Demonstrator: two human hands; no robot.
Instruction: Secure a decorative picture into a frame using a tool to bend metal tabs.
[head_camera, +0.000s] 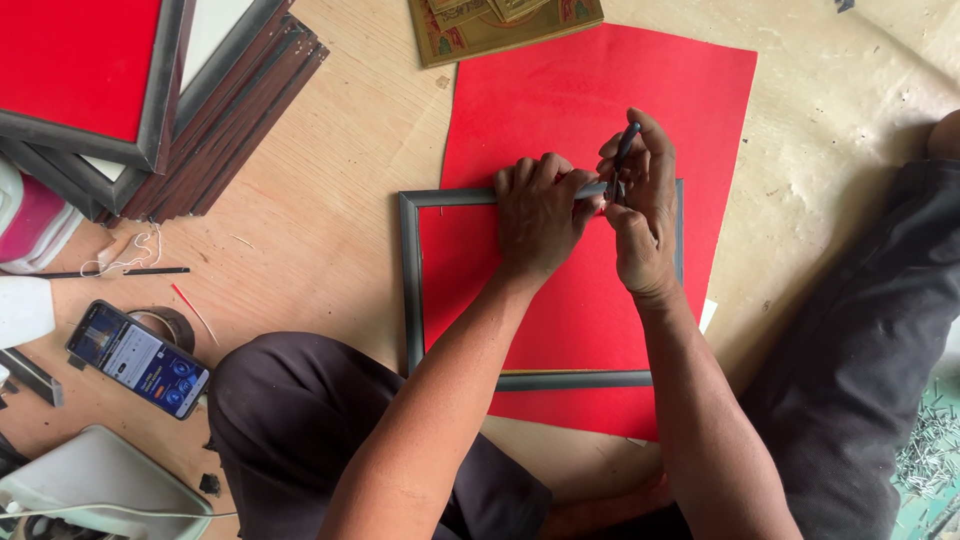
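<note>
A grey rectangular picture frame lies on a red sheet spread over the wooden floor. My left hand presses down on the frame's top rail, fingers curled over it. Just to its right, my right hand grips a dark pen upright, its tip touching the sheet at the inner edge of the top rail. My forearms hide part of the frame's lower rail.
A stack of dark frames with red backing sits top left. A smartphone lies at lower left beside a tape roll. A gold ornate picture rests at top. Small nails pile at lower right.
</note>
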